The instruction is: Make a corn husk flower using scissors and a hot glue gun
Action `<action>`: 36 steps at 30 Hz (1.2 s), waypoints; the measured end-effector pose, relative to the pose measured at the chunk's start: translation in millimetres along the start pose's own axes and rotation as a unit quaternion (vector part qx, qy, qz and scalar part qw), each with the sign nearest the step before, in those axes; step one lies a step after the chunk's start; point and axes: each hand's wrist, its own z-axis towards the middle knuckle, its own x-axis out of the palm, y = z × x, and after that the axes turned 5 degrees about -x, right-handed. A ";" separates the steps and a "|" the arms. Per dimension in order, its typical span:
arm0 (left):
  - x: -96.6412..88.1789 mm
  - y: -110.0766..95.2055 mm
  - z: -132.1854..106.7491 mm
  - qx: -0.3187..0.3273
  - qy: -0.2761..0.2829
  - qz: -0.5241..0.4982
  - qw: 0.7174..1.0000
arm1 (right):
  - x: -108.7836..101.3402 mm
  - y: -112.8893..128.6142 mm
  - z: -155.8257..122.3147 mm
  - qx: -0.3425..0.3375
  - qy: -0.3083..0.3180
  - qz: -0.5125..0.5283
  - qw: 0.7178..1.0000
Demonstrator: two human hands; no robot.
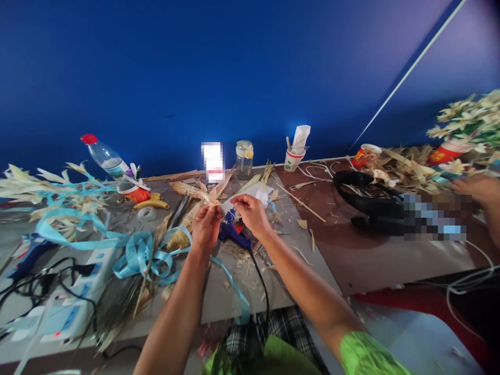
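My left hand [206, 225] pinches the base of a pale corn husk flower [213, 196], whose petals spread above the fingers. Close by on the right, my right hand [253, 214] is closed in a pinch; whatever it may hold is too small to make out. A blue glue gun [242, 240] lies on the table between and below my hands, its black cord running toward me. Light blue ribbon [136, 255] is heaped left of my left forearm, beside dried husks and a corn cob [183, 188].
A white power strip [88, 284] with tangled cords and another glue gun [31, 255] lie at left. Behind stand a tilted bottle [107, 159], a glass jar [244, 162] and a paper cup [294, 159]. Another person's hand [478, 190] is at far right, near black headgear [363, 205].
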 end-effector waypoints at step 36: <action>-1.5 -5.3 -9.0 -0.033 0.094 0.054 0.994 | -8.2 8.6 -48.5 -0.016 0.159 -0.453 0.877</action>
